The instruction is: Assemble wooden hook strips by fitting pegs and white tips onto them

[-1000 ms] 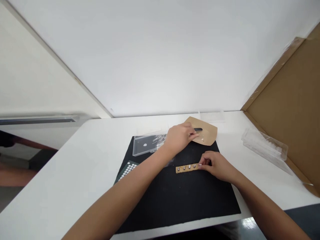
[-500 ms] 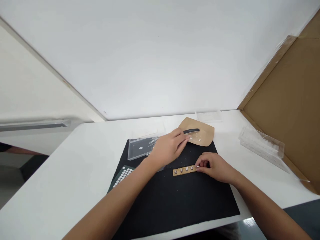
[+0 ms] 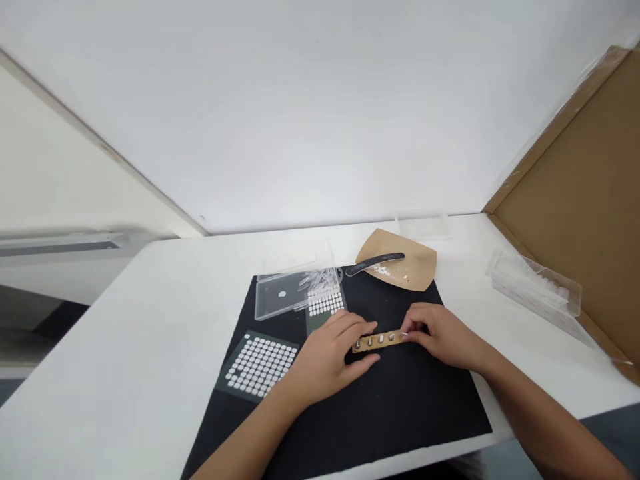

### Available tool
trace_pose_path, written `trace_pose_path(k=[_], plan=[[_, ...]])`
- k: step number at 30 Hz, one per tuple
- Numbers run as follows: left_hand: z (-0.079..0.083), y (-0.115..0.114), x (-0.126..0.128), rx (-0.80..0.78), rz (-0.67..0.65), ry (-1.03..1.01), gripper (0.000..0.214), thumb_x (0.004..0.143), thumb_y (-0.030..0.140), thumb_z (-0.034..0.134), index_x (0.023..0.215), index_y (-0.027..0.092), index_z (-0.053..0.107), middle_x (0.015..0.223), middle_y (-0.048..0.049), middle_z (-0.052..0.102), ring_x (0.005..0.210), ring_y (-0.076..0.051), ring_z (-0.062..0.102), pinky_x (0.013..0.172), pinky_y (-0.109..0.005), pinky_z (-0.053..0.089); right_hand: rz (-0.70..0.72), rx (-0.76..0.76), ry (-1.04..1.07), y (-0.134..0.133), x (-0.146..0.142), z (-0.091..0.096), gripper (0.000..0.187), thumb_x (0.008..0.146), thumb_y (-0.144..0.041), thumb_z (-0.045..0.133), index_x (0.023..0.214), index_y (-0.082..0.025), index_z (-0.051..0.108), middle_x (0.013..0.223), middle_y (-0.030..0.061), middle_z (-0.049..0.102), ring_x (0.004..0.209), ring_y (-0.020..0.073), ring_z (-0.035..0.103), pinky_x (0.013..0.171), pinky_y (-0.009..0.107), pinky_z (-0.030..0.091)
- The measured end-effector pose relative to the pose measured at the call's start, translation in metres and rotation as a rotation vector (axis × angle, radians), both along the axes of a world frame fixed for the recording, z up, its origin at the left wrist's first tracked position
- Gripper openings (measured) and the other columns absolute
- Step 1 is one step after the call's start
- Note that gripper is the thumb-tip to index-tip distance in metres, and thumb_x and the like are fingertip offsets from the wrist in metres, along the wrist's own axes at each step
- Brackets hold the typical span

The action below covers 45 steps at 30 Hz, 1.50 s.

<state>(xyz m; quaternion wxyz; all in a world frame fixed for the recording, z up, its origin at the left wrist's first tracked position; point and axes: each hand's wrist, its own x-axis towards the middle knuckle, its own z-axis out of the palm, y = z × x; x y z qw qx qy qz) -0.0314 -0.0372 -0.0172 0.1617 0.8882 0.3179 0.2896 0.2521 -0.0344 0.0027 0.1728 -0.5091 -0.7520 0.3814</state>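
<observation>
On a black mat [image 3: 400,407] lies a narrow cork-coloured strip [image 3: 373,343] with several small metal posts; one bears a white tip. My left hand [image 3: 330,360] is at the strip's left end, thumb and fingers apart on either side of it. My right hand [image 3: 435,330] pinches a small white piece [image 3: 405,335] at the right end; its exact kind is too small to tell. Beyond them, a black curved nail file [image 3: 375,263] rests partly on a brown paper tray [image 3: 420,267] that holds small white bits.
Two dark green sheets carry rows of white oval stickers: one sheet [image 3: 260,365] left, one sheet [image 3: 325,303] behind my left hand. A clear case [image 3: 273,300] with clear slivers overlaps the mat's back. A clear box [image 3: 535,283] stands right, near a cardboard panel [image 3: 575,187].
My left hand has left the file at the paper tray and come down toward me to the strip's left end. My right hand stays pinching at the strip's right end.
</observation>
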Motion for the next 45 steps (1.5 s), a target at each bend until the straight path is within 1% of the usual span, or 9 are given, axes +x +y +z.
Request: trace_pose_path(k=[9, 15, 20, 25, 30, 36, 39, 42, 45], plan=[[-0.009, -0.005, 0.008, -0.014, 0.035, -0.018, 0.012, 0.1, 0.021, 0.072, 0.112, 0.02, 0.07, 0.103, -0.007, 0.075, 0.092, -0.022, 0.066, 0.08, -0.034, 0.058, 0.008, 0.009, -0.037, -0.003, 0.0, -0.004, 0.014, 0.096, -0.015, 0.071, 0.087, -0.024, 0.066, 0.086, -0.003, 0.064, 0.079, 0.0152, 0.06, 0.07, 0.028, 0.044], [-0.01, -0.006, 0.007, -0.076, 0.046, -0.043, 0.011, 0.1, 0.021, 0.072, 0.111, 0.021, 0.07, 0.103, -0.0064, 0.076, 0.092, -0.022, 0.065, 0.079, -0.035, 0.057, -0.038, -0.035, -0.019, -0.002, -0.001, -0.004, 0.011, 0.096, -0.016, 0.072, 0.088, -0.024, 0.068, 0.086, -0.0029, 0.066, 0.079, 0.0152, 0.062, 0.071, 0.028, 0.046], [-0.012, -0.006, 0.007, -0.102, 0.052, -0.059, 0.01, 0.1, 0.022, 0.072, 0.11, 0.021, 0.069, 0.104, -0.0063, 0.076, 0.093, -0.023, 0.065, 0.08, -0.035, 0.057, -0.003, -0.019, -0.004, -0.001, 0.003, -0.001, 0.003, 0.097, -0.024, 0.074, 0.096, -0.025, 0.072, 0.091, -0.0007, 0.067, 0.08, 0.0158, 0.064, 0.071, 0.028, 0.05], [-0.013, -0.007, 0.008, -0.111, 0.057, -0.058, 0.007, 0.1, 0.021, 0.072, 0.106, 0.02, 0.068, 0.104, -0.0066, 0.075, 0.094, -0.023, 0.065, 0.08, -0.036, 0.057, 0.081, 0.139, 0.014, -0.004, 0.001, 0.0, 0.027, 0.094, -0.037, 0.082, 0.119, -0.029, 0.073, 0.108, 0.0039, 0.066, 0.092, 0.0198, 0.065, 0.081, 0.033, 0.055], [-0.013, -0.007, 0.008, -0.116, 0.054, -0.064, 0.008, 0.1, 0.022, 0.073, 0.105, 0.021, 0.068, 0.102, -0.0053, 0.075, 0.093, -0.023, 0.064, 0.08, -0.035, 0.055, 0.112, 0.325, 0.014, -0.003, -0.009, -0.011, 0.009, 0.102, -0.032, 0.072, 0.109, -0.028, 0.078, 0.104, 0.0057, 0.066, 0.1, 0.0226, 0.066, 0.087, 0.037, 0.056], [-0.014, -0.006, 0.008, -0.116, 0.067, -0.074, 0.01, 0.098, 0.023, 0.075, 0.105, 0.021, 0.069, 0.099, -0.0046, 0.075, 0.092, -0.023, 0.064, 0.081, -0.035, 0.054, 0.115, 0.398, 0.037, -0.002, -0.014, -0.015, 0.008, 0.102, -0.026, 0.07, 0.096, -0.024, 0.073, 0.1, 0.0065, 0.07, 0.097, 0.0238, 0.064, 0.085, 0.041, 0.055], [-0.015, -0.005, 0.007, -0.106, 0.069, -0.066, 0.012, 0.097, 0.022, 0.076, 0.107, 0.021, 0.069, 0.099, -0.0047, 0.075, 0.094, -0.023, 0.064, 0.082, -0.036, 0.055, 0.066, 0.482, 0.166, -0.004, -0.016, -0.014, 0.006, 0.103, -0.023, 0.068, 0.097, -0.025, 0.07, 0.103, 0.0061, 0.074, 0.105, 0.0248, 0.067, 0.094, 0.044, 0.056], [-0.012, -0.005, 0.007, -0.072, 0.051, -0.055, 0.02, 0.097, 0.024, 0.076, 0.115, 0.021, 0.068, 0.106, -0.007, 0.075, 0.1, -0.025, 0.065, 0.087, -0.039, 0.056, 0.032, 0.461, 0.29, -0.008, -0.017, -0.013, 0.006, 0.104, -0.021, 0.065, 0.102, -0.026, 0.067, 0.116, 0.0061, 0.077, 0.123, 0.0251, 0.068, 0.108, 0.047, 0.053], [-0.005, -0.006, 0.008, -0.018, 0.018, -0.132, 0.031, 0.097, 0.024, 0.075, 0.126, 0.02, 0.064, 0.112, -0.0094, 0.074, 0.105, -0.026, 0.065, 0.093, -0.042, 0.055, 0.026, 0.365, 0.35, -0.012, -0.019, -0.01, 0.005, 0.106, -0.023, 0.063, 0.103, -0.025, 0.066, 0.117, 0.0066, 0.078, 0.119, 0.0236, 0.071, 0.103, 0.043, 0.057]])
